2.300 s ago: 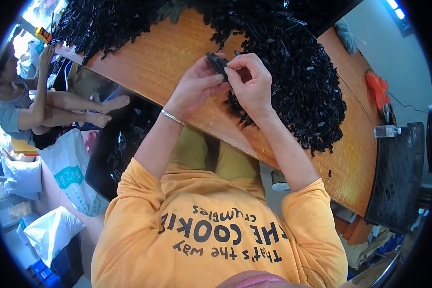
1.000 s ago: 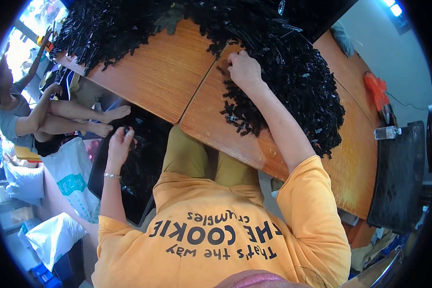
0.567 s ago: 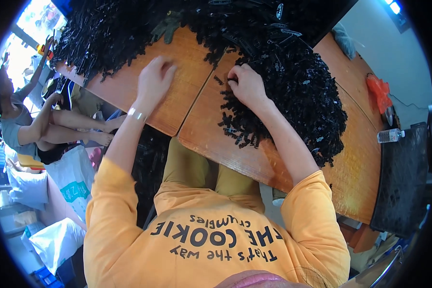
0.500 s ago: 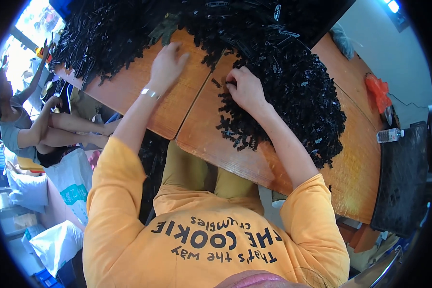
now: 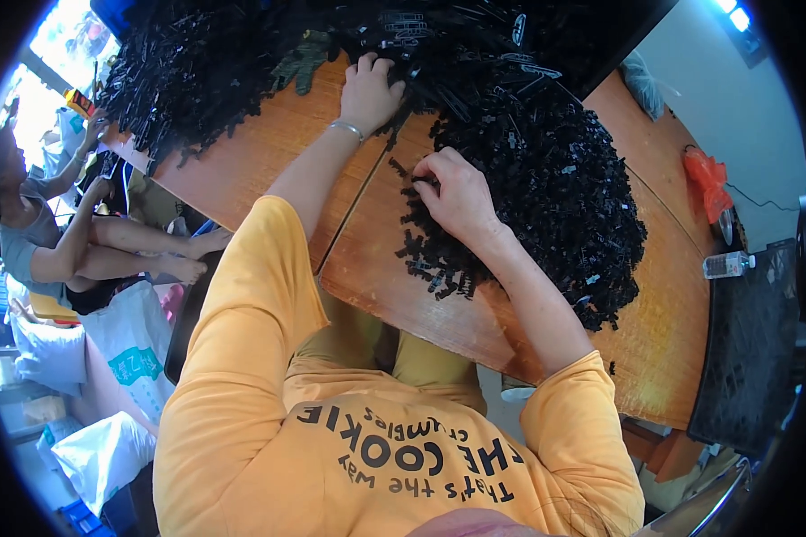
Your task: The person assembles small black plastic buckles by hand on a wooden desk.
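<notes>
A big heap of small black plastic pieces [image 5: 555, 197], many of them narrow and toothed like strips, covers much of the wooden table [image 5: 367, 259]. At the far middle, my left hand [image 5: 370, 94] reaches to the heap's edge with its fingers apart, the tips touching black pieces; nothing shows gripped in it. My right hand [image 5: 458, 192] rests at the near left border of the right-hand heap. Its thumb and forefinger are pinched together on a small black piece, partly covered by the fingers. Several loose pieces [image 5: 448, 279] lie below that hand.
A dark green glove [image 5: 303, 63] lies left of my left hand. A second black heap [image 5: 184, 85] fills the far left. A bottle [image 5: 727, 265] and a red plastic bag [image 5: 709, 183] are at the right. Another person [image 5: 54, 233] sits at left, near white sacks [image 5: 134, 336].
My left hand has moved right and farther away, from bare wood beside the glove to the heap's edge. My right hand has stayed near the same spot, shifting slightly nearer.
</notes>
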A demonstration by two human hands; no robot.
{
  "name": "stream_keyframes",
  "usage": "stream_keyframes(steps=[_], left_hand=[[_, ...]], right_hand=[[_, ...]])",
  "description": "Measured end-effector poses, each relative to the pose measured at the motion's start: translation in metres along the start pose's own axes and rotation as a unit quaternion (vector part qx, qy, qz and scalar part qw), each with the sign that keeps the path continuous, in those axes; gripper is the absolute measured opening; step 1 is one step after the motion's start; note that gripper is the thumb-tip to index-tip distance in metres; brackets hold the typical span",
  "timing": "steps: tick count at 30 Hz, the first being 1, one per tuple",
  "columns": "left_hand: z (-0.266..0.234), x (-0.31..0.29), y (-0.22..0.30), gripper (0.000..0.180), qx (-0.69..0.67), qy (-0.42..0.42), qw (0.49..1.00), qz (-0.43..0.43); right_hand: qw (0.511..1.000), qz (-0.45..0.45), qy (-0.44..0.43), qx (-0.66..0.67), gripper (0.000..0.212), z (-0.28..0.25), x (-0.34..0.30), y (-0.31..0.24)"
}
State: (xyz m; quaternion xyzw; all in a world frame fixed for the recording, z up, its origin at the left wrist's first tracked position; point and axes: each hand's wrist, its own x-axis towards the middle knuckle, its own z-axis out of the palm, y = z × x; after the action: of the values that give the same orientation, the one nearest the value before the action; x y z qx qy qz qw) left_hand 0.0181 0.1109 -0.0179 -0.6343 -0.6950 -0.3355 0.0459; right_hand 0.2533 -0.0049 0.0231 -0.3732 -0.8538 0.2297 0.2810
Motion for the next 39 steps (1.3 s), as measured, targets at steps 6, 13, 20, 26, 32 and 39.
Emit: stream_keyframes(steps=[6,13,20,26,32,39], left_hand=[[-0.04,-0.048,0.008,0.046,-0.048,-0.055,0.995,0.062],[-0.09,-0.084,-0.001,0.049,-0.19,-0.126,0.97,0.088],[-0.102,-0.102,-0.022,0.054,-0.257,-0.04,0.965,-0.011],[-0.106,-0.117,-0.012,0.044,-0.109,-0.024,0.994,-0.024],[-0.129,-0.147,0.001,0.032,0.042,-0.091,0.995,-0.013],[-0.155,-0.164,0.012,0.035,-0.012,-0.086,0.995,-0.04]], right_hand=[[1.0,0.006,-0.005,0.025,0.015,0.001,-0.008,-0.004],[1.0,0.007,-0.009,0.019,0.017,-0.004,-0.014,-0.011],[1.0,0.0,-0.01,0.029,0.016,-0.002,-0.018,-0.017],[0.999,0.017,-0.02,0.026,0.016,-0.003,-0.026,-0.022],[1.0,0.013,-0.01,0.016,0.018,-0.002,-0.034,-0.032],[0.994,0.026,-0.01,0.102,0.018,0.001,-0.039,-0.051]])
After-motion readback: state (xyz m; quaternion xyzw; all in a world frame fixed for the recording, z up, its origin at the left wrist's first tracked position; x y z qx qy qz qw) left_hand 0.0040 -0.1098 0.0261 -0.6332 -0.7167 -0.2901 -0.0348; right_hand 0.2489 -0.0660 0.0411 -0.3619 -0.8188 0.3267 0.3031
